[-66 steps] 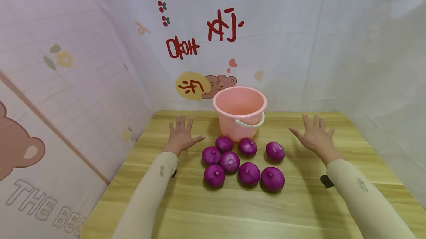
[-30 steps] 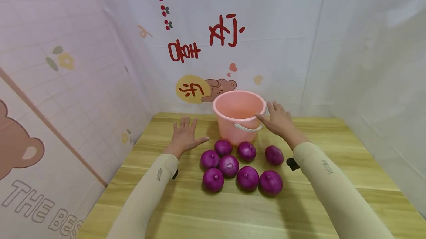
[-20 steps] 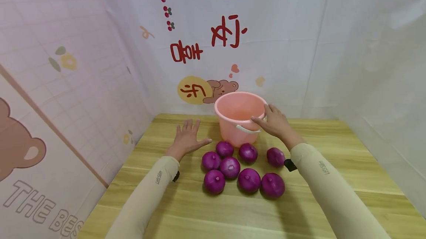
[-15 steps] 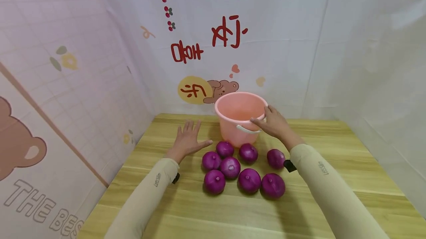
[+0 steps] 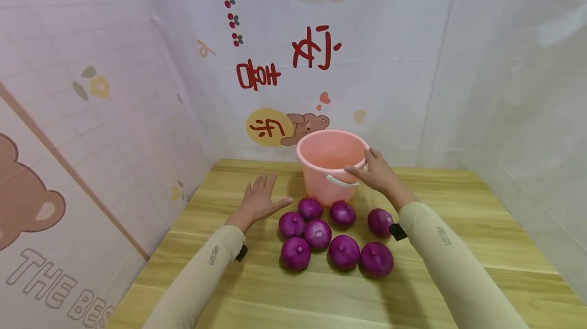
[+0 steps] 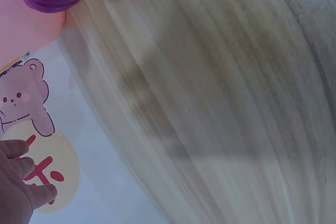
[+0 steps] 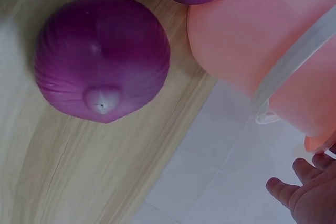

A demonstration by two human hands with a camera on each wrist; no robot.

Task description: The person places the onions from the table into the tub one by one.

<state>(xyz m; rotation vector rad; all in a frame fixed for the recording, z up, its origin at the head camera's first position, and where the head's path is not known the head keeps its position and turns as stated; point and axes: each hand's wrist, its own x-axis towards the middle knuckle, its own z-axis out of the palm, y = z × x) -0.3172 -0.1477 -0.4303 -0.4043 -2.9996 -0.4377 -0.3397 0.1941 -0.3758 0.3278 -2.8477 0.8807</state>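
A pink bucket [image 5: 316, 182] with a white handle [image 5: 341, 182] stands upright at the back of the table. My right hand [image 5: 378, 173] is at the bucket's right side, thumb over the front of the rim and fingertips right at its edge. In the right wrist view several fingers of that hand [image 7: 317, 187] stand loosely apart beside the rim. Left of the bucket, my left hand [image 5: 259, 201] is spread with nothing in it, its thumb pointing toward the onions. Several purple onions lie before the bucket; the nearest to that thumb are one purple onion [image 5: 310, 209] and another onion [image 5: 291, 224].
More onions lie toward the front, among them the front-left onion [image 5: 295, 253] and the front-right onion [image 5: 376, 259]. One onion [image 5: 380, 222] sits below my right wrist. The wooden table [image 5: 321, 303] ends at a printed white curtain [image 5: 394, 89] behind the bucket.
My right hand has come left from the table's right side to the bucket's rim and stays there. My left hand has shifted slightly toward the onions. The bucket and onions keep their places.
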